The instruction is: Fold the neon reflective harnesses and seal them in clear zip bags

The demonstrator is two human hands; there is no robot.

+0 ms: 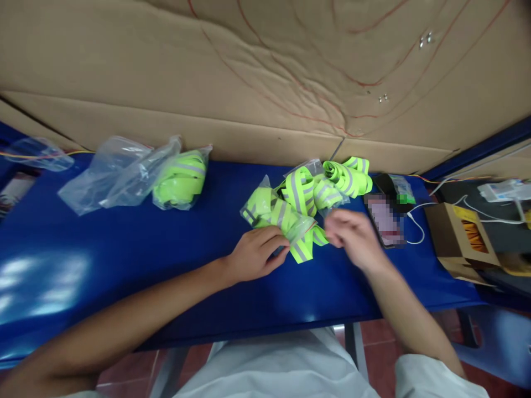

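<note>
A pile of neon-yellow reflective bands (309,190) with grey stripes lies on the blue table (124,260), some in small clear bags. My left hand (258,253) pinches the edge of a clear bag (299,228) that holds a yellow band. My right hand (352,236) hovers just right of that bag, blurred, fingers curled near the band's end; whether it grips anything is unclear.
Clear plastic bags (118,171), one filled with yellow bands (180,179), lie at the left. A phone (384,218) with a white cable, an open cardboard box (462,235) and a power strip (504,190) sit at the right. Brown cardboard (265,72) lines the back.
</note>
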